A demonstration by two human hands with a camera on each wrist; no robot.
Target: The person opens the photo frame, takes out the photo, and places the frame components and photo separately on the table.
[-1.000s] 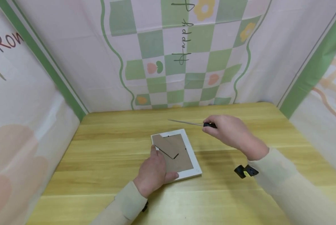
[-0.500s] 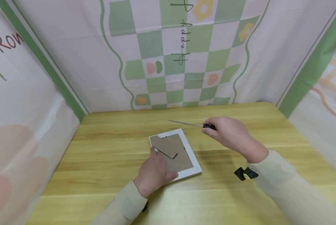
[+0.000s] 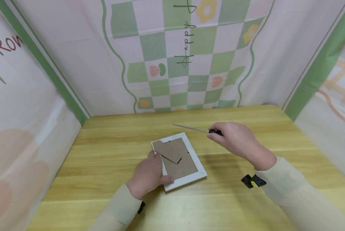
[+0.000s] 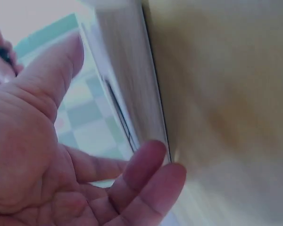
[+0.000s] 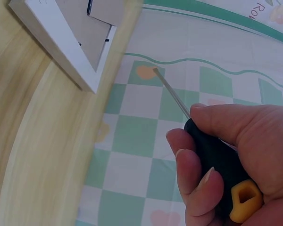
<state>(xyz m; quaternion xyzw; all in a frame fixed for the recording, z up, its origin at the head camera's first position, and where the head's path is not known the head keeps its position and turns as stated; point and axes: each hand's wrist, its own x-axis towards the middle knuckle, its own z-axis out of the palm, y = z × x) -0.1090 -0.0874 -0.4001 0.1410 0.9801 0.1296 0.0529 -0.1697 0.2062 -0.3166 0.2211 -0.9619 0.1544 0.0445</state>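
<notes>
A white picture frame (image 3: pixel 194 157) lies face down on the wooden table, its brown backing board (image 3: pixel 184 154) and folded stand (image 3: pixel 163 149) facing up. At its left side is my left hand (image 3: pixel 147 173), fingers loosely extended. The left wrist view has the fingertips (image 4: pixel 148 162) right at the frame's side edge (image 4: pixel 127 70), with the thumb (image 4: pixel 61 61) spread away. My right hand (image 3: pixel 236 138) grips a screwdriver (image 3: pixel 191 128) above the table, right of the frame. Its dark handle (image 5: pixel 214 160) has a yellow end, and the thin metal shaft points left.
The wooden table (image 3: pixel 109 179) extends around the frame and meets a printed cloth backdrop (image 3: pixel 158 41) at the back. Cloth side panels (image 3: pixel 22 134) stand at left and right. A small black device (image 3: pixel 253 181) hangs at the right sleeve.
My left hand has slid left, off the backing board to the frame's left edge. The frame's far end has shifted slightly left. My right hand with the screwdriver has dropped a little.
</notes>
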